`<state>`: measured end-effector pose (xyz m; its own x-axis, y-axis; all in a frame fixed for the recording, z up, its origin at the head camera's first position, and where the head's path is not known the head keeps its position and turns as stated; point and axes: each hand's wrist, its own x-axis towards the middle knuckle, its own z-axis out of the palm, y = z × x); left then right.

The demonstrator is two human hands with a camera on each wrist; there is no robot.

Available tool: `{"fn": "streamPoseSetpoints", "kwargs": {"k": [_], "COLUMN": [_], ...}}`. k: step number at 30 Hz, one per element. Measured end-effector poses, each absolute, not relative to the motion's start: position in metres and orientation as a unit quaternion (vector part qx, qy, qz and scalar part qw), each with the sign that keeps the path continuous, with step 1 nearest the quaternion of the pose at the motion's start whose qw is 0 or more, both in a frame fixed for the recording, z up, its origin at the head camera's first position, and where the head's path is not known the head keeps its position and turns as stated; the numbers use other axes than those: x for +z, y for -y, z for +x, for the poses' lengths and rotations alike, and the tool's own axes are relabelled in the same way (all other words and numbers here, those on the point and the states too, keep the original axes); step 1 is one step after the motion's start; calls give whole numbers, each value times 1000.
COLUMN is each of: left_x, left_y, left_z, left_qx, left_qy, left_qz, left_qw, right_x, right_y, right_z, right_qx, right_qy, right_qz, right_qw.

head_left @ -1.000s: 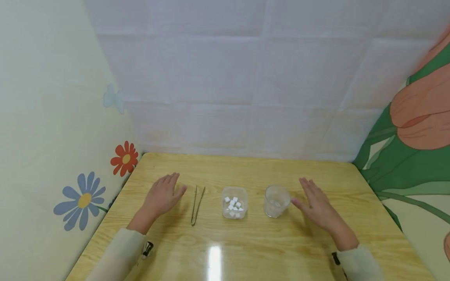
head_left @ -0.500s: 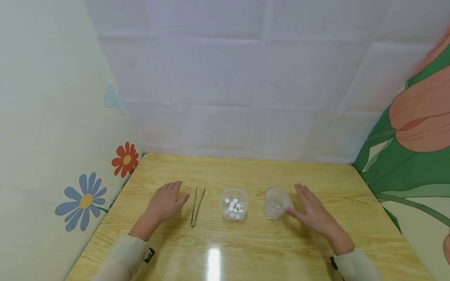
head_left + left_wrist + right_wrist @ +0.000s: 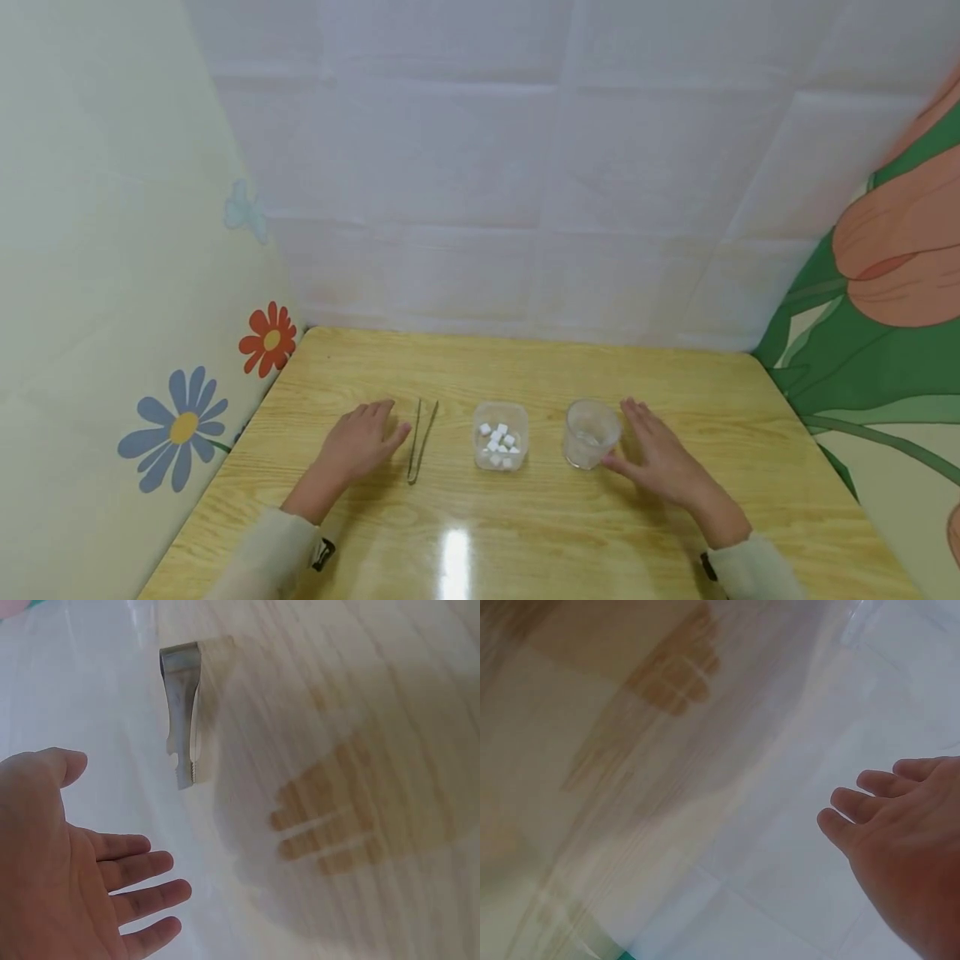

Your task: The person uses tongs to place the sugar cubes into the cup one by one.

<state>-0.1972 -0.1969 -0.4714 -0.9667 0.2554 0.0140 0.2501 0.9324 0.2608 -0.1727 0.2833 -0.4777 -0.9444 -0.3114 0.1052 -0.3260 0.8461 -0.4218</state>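
My left hand is held over the table just left of metal tongs, its fingers extended. The left wrist view has those tongs beyond the thumb, apart from the hand. A small clear tub with several white cubes stands in the middle. Right of it is a clear drinking glass, upright, with no cubes visible inside. My right hand is close by the glass, thumb near its lower side; whether it touches cannot be told. In the right wrist view the fingers are loosely straight.
The wooden table reflects a bright light near the front. A white sheet hangs behind the back edge. Flower-patterned walls close in the left and right sides.
Both hands have moved inward and slightly nearer the body: the left toward the tongs, the right toward the glass. The tongs, tub and glass stay where they were.
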Motion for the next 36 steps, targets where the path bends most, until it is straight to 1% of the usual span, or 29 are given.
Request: {"fn": "streamPoseSetpoints", "kwargs": {"k": [7,24,36], "left_x": [-475,-481,-485], "left_y": [191,176,165], "left_z": [-195,-191,-192], "left_qx": [134,116,90], "left_qy": [-983,-985,-986], "left_qz": [120,122,134], "left_qw": [26,48,42], "right_x": [-480,-491,-490], "right_y": [-280,-276,-271], "right_z": [-172,-176,-179], "right_qx": [218,221,231], "right_qy": [960,958,957], "right_qz": [174,184,177], "right_qw": [15,18,11]}}
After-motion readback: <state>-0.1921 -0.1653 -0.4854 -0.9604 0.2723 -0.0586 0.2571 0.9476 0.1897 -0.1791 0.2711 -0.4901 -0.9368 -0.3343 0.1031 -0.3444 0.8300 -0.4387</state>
